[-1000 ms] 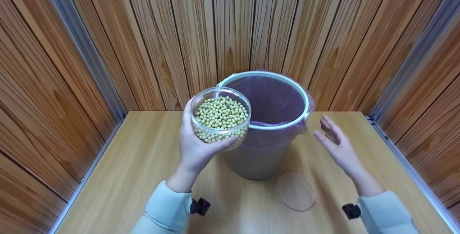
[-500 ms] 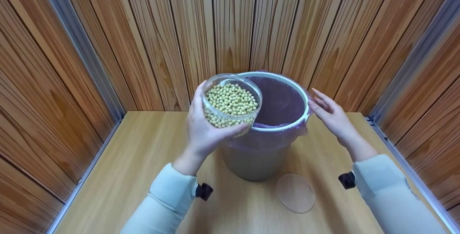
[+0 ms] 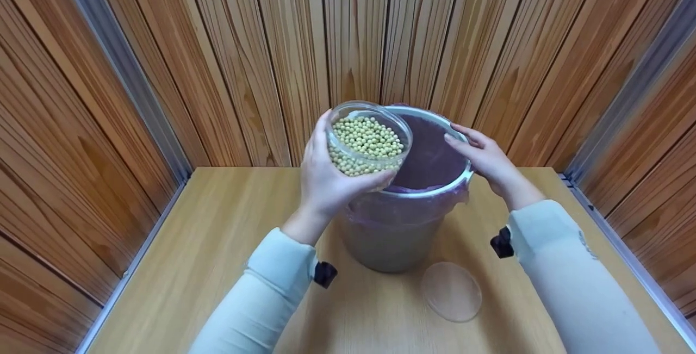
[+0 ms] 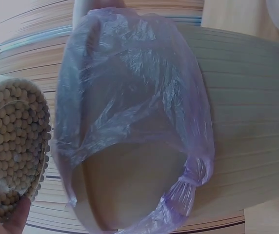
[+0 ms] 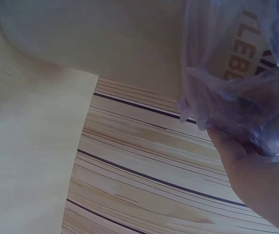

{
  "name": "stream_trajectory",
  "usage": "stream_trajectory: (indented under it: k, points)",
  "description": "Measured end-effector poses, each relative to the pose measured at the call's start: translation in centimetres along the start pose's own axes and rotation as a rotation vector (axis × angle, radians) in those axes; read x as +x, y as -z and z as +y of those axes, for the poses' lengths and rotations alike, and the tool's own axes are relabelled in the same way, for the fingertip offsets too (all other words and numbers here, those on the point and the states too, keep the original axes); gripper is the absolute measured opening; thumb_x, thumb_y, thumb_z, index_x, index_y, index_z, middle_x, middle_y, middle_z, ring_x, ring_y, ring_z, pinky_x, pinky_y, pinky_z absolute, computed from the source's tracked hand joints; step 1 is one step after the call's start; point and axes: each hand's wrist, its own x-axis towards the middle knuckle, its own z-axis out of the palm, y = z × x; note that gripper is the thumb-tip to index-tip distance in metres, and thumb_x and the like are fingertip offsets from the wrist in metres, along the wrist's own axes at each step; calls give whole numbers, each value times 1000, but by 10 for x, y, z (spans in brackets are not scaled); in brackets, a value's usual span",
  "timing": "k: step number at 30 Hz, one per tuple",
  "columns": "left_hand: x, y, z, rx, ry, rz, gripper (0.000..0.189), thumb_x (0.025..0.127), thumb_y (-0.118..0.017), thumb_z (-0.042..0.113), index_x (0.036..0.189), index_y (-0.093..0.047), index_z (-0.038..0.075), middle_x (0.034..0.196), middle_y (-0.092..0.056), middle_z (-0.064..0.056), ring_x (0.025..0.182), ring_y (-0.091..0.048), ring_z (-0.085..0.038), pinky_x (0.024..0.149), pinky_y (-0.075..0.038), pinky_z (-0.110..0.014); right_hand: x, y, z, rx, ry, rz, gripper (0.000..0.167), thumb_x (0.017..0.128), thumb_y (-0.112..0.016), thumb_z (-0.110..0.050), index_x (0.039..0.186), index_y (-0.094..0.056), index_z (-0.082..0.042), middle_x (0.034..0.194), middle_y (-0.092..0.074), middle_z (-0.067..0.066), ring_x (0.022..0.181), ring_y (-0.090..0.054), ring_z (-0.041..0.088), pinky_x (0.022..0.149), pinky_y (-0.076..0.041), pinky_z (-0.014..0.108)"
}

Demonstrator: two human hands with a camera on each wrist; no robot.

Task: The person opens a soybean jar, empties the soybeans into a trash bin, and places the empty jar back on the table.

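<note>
A clear round plastic jar [image 3: 356,165] of dried beans [image 3: 370,136], small and yellow-green, is gripped from its left side by my left hand [image 3: 329,174]. It tilts over the left rim of a grey trash bin [image 3: 391,248]. A thin purple bag [image 3: 405,213] lines the bin and folds down outside its pale rim. My right hand [image 3: 489,162] holds the bin's right rim, thumb on the inner side; some fingertips are hidden. In the left wrist view the beans [image 4: 10,141] press against the jar's wall. The right wrist view has my right hand [image 5: 256,175] against the bag [image 5: 227,92].
A clear round lid [image 3: 452,292] lies flat on the wooden table [image 3: 228,245], in front of the bin. Wood-patterned panels [image 3: 353,33] stand close behind the bin and at both sides, with metal strips [image 3: 130,71] at the corners.
My left hand has carried the jar up and right, over the bin's edge. My right hand has come from beside the bin up to its rim and taken hold there.
</note>
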Motion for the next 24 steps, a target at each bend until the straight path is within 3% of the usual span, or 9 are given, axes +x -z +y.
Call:
stream_trajectory:
  k: [4, 11, 16, 20, 24]
  points:
    - [3, -7, 0, 37, 6, -19, 127, 50, -93, 56, 153, -32, 13, 148, -49, 1, 132, -47, -18, 111, -39, -41, 2, -5, 2, -42, -22, -15, 78, 97, -54, -53, 159, -20, -19, 164, -18, 18, 148, -24, 42, 119, -24, 61]
    - [4, -21, -3, 103, 16, -75, 128, 51, -92, 59, 153, -30, 12, 145, -50, -6, 129, -48, -22, 109, -42, -43, 1, -10, 3, -70, -81, -48, 78, 97, -59, -39, 160, -17, -20, 163, -18, 20, 139, -41, 43, 114, -37, 54]
    - [11, -29, -5, 197, 4, -111, 128, 52, -89, 64, 153, -31, 10, 144, -50, -7, 131, -46, -22, 111, -38, -42, -1, -11, 1, -86, -88, -56, 80, 96, -61, -38, 160, -15, -23, 164, -18, 20, 141, -39, 43, 114, -36, 57]
    - [18, -34, -6, 274, 43, -149, 129, 53, -87, 67, 153, -29, 12, 146, -48, -6, 135, -43, -23, 115, -33, -43, -2, -12, 0, -89, -94, -52, 80, 96, -61, -37, 160, -15, -26, 164, -18, 20, 143, -36, 44, 114, -33, 60]
    - [24, -38, -6, 286, 102, -194, 129, 54, -86, 67, 155, -25, 15, 150, -44, -5, 140, -38, -25, 118, -31, -45, -4, -13, 0, -79, -98, -45, 78, 97, -61, -35, 160, -16, -26, 164, -18, 18, 144, -33, 43, 115, -32, 60]
